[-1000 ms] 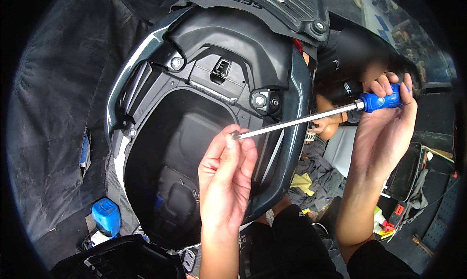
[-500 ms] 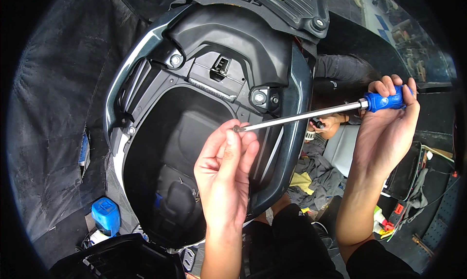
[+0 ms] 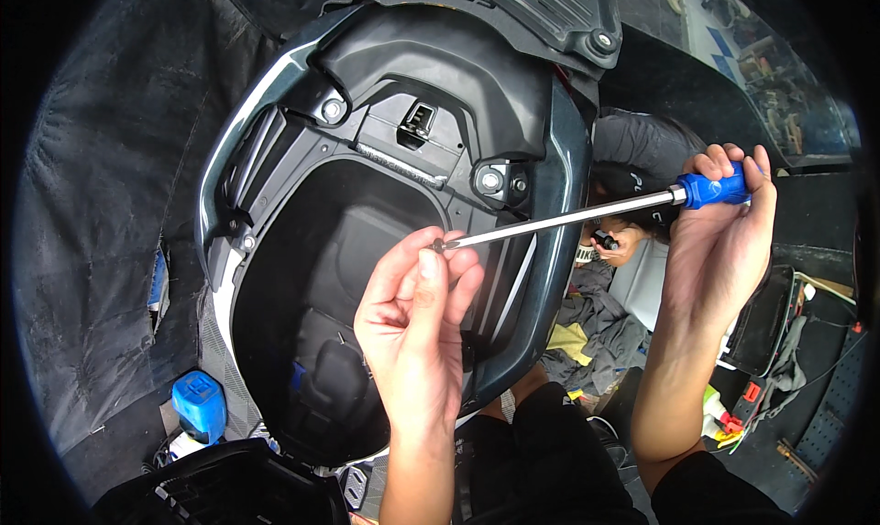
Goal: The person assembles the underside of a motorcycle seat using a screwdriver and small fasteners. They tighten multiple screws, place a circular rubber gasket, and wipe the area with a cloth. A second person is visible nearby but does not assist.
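Blue-handled screwdriver [image 3: 568,217] gripped in the right hand [image 3: 720,250], its straight, shiny metal shaft slanting to a small dark screw [image 3: 438,246] pinched by the left hand [image 3: 414,319]!

Forms a black open bin [image 3: 298,236]; holds a small metal piece [image 3: 343,338] on its floor and something blue [image 3: 300,376] near its left edge.

My left grip [image 3: 412,319] and wrist hide part of the storage compartment [image 3: 266,342] toward its near right edge; on its floor, a metal sliver [image 3: 343,338] is too small for me to name. The small dark piece [image 3: 438,246] between my fingertips is mostly covered. My right grip [image 3: 717,241] hides some of the screwdriver [image 3: 710,191] handle. The view's top cuts off the ridged black panel [image 3: 550,7]. A co-worker [image 3: 642,138] is partly hidden behind the bodywork [image 3: 570,172].
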Demonstrator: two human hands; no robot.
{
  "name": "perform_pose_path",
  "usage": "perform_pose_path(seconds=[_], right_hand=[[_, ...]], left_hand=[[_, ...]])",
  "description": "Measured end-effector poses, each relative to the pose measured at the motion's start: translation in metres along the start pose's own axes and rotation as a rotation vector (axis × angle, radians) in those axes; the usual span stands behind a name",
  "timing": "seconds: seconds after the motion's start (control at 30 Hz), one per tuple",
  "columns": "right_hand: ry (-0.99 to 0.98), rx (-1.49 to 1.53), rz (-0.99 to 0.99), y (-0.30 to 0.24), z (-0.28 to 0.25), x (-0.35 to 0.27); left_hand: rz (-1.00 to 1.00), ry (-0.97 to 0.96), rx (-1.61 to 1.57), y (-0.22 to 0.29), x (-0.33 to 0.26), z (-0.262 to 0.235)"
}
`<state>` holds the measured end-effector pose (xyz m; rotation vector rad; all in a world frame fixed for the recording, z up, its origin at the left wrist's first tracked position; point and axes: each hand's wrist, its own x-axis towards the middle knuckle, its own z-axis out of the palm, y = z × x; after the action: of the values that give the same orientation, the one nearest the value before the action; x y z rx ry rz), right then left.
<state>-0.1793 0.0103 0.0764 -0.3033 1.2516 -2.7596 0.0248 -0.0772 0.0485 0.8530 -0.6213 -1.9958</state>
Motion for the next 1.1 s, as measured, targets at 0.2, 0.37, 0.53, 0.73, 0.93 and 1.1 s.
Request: perform_pose_path(seconds=[0.2,0.37,0.53,0.73,0.93,1.1], right_hand=[[0.031,-0.049,-0.002,0.0,0.001,0.001],[0.04,-0.172,0.001,0.001,0.001,0.006],[0.005,-0.201,0.145,-0.01,0.014,0.006],[-0.262,-0.365,0.119,-0.022,0.017,0.011],[-0.394,-0.55,-0.095,-0.032,0.034,0.02],[-0.406,-0.724,-0.189,-0.037,0.051,0.021]], left_hand=[[0.167,-0.009,0.277,0.001,0.0,0.001],[0.284,-0.043,0.343,0.003,-0.001,0.002],[0.288,-0.085,0.45,0.009,0.008,-0.001],[0.231,-0.197,0.476,0.021,0.036,-0.013],[0.181,-0.337,0.718,0.042,0.05,-0.01],[0.203,-0.453,0.805,0.044,0.051,-0.004]])
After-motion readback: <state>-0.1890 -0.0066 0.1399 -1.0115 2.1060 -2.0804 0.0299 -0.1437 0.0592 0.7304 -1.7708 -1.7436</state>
